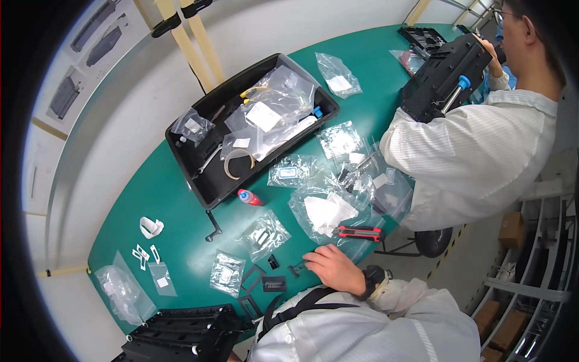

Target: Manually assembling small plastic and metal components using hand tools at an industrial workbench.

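My right hand (335, 266) is over the near edge of the green table, its fingers drawn together at the end of a small black bracket (295, 269). Left of it lie a tiny black block (273, 261), a black rectangular piece (274, 283) and two thin black frames, one farther (253, 277) and one nearer (249, 307). A long black housing (181, 329) sits at the lower left. Only a sliver of my left hand (233, 357) shows beside it at the lower edge; its fingers are hidden.
A black tray (181, 166) holds plastic bags, a wrench and a tape roll. Clear bags, a red-black utility knife (359, 233), a small red bottle (249, 197) and a black crank-shaped part (212, 226) lie about. At right, a co-worker (470, 151) holds a black assembly (446, 78).
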`<action>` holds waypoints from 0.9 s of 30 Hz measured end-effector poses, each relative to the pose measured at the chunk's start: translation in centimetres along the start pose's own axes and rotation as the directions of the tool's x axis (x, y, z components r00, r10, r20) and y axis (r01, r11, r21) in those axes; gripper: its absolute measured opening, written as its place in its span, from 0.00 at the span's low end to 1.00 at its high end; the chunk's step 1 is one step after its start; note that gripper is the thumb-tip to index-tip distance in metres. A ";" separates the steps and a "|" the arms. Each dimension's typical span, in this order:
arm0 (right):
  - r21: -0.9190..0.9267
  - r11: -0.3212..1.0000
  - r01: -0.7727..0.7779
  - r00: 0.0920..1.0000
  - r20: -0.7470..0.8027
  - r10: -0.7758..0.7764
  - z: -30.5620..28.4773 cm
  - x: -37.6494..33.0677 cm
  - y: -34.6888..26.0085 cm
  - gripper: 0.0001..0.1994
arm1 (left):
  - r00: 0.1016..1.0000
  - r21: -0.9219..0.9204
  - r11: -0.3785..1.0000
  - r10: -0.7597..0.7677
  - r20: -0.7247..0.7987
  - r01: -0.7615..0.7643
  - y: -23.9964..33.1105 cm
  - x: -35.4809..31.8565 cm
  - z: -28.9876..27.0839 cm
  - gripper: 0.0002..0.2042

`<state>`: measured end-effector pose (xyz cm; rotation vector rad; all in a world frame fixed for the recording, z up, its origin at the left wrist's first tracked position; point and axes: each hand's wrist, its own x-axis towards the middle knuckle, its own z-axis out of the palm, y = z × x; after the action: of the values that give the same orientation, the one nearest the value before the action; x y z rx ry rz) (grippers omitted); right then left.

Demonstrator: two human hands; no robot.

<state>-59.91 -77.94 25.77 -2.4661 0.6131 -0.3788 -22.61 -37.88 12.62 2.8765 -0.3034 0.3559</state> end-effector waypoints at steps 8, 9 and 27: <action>0.032 0.999 -0.011 1.000 0.016 0.011 -0.2 0.4 -0.1 0.13 | 1.000 0.006 1.000 0.003 0.006 -0.003 0.0 0.2 0.2 0.30; 0.029 1.000 -0.010 1.000 0.012 0.010 -0.3 0.4 -0.1 0.13 | 1.000 0.008 1.000 0.002 0.005 -0.002 0.0 0.3 0.3 0.30; 0.175 0.985 0.008 0.982 -0.189 0.026 -2.9 2.2 -0.7 0.12 | 1.000 0.034 0.999 -0.024 -0.008 0.024 -0.5 -0.7 -0.3 0.30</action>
<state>-58.88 -79.87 28.80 -2.2748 0.6403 -0.6437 -23.25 -37.23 12.67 2.9085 -0.2636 0.3712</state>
